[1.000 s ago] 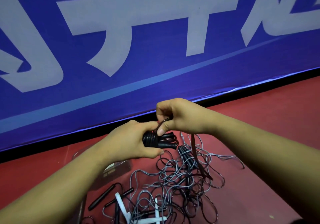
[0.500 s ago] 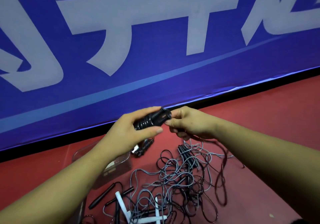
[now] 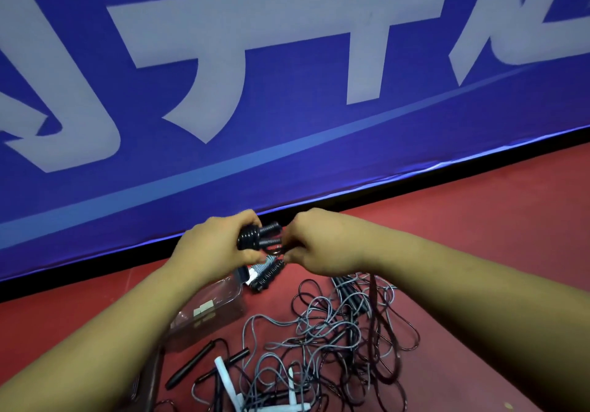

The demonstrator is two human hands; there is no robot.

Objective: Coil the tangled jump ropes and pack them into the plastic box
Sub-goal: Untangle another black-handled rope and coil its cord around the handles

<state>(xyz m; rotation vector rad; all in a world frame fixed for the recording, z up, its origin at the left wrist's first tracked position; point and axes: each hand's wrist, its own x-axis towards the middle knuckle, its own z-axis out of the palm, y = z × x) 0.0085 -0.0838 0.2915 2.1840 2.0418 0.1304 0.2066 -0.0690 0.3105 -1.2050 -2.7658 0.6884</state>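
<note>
My left hand [image 3: 215, 249] grips a pair of black ribbed jump rope handles [image 3: 260, 239] with dark rope wound round them, held above the red floor. My right hand [image 3: 314, 241] pinches the dark rope right beside the handles; that rope [image 3: 375, 309] trails down from my right hand to the floor. Below lies a tangle of grey and black ropes [image 3: 322, 341]. A clear plastic box [image 3: 217, 306] sits on the floor under my left forearm, with a coiled rope bundle [image 3: 263, 272] at its far corner.
Loose black handles [image 3: 194, 363] and white handles [image 3: 228, 386] lie at the near side of the tangle. A blue banner with large white characters [image 3: 287, 92] stands upright just behind my hands. Red floor [image 3: 479, 236] stretches to the right.
The handles have turned from tilted to more level in my left hand, and my right hand has come round them with the rope. Both hands stay close together at about the same height.
</note>
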